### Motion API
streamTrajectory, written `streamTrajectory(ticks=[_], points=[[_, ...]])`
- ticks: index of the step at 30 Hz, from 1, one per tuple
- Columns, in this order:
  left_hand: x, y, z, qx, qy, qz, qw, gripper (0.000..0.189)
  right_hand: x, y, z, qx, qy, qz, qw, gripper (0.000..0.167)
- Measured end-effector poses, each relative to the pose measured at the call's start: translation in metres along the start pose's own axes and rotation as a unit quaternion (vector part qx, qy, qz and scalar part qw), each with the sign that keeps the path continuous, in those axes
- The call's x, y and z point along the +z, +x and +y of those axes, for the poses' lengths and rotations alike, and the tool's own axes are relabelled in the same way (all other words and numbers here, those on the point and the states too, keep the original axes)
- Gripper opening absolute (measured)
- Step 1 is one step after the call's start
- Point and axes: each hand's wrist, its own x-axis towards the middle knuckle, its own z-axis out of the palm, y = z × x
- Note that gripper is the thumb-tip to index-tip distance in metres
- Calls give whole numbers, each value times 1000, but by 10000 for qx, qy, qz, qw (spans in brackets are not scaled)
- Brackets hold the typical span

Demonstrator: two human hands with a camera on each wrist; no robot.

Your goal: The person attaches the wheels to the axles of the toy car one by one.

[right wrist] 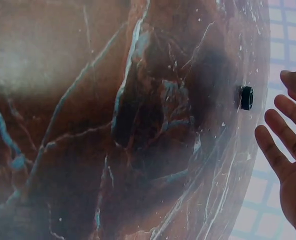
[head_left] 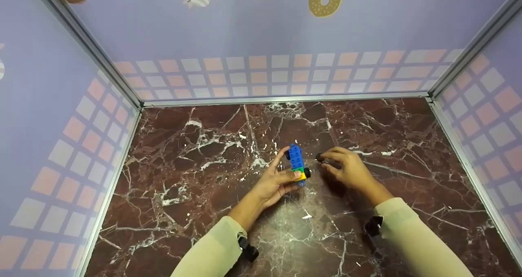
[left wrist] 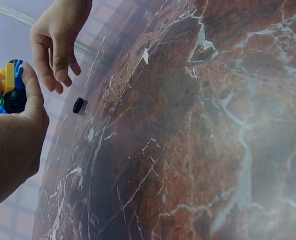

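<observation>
A toy car built from blocks [head_left: 296, 158], mostly blue with green and yellow pieces and black wheels, is pinched between the thumb and fingers of my left hand [head_left: 271, 185]. Its yellow and blue side and one black wheel face the left wrist view. A loose black wheel [right wrist: 246, 98] rests on the marbled tabletop. Just beyond it in the right wrist view is my right hand [right wrist: 290, 150], fingers spread and holding nothing. From the left wrist side, a small gap shows between the right fingertips and the loose wheel [left wrist: 78, 105].
The dark red marbled tabletop [head_left: 195, 187] is enclosed by lilac panels [head_left: 265, 32] at the back and both sides. Metal rails [head_left: 285, 100] run along their lower edges. Black devices [head_left: 248, 249] sit at both sleeve cuffs.
</observation>
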Motion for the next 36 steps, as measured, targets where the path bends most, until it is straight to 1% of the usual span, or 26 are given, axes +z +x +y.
streamTrajectory(ticks=[5, 8, 14, 19, 23, 26, 31, 36], points=[[1, -1, -1, -17, -66, -32, 10000, 98, 3, 0, 3, 285, -83, -103, 9995, 28], [1, -2, -2, -33, -96, -6, 9999, 98, 5, 0, 6, 366, -153, -159, 9991, 27], [2, -2, -2, -51, -94, 15, 9999, 98, 10, 0, 11, 235, -393, -266, 9986, 27], [2, -2, 0, -34, -63, -3, 10000, 100, 11, 2, 12, 137, -453, -563, 9973, 33], [3, -2, 0, -52, -7, 16, 10000, 98, 12, 3, 10, 62, -678, -818, 9943, 37], [3, -2, 0, -83, 2, 48, 10000, 97, 13, 3, 9, 51, -807, -929, 9924, 40], [3, -2, -2, -78, 10, 51, 10000, 97, 15, 4, 8, 137, -830, -879, 9926, 43], [4, -3, -2, -36, 32, 10, 10000, 96, 18, 7, 9, 199, -840, -767, 9933, 39]])
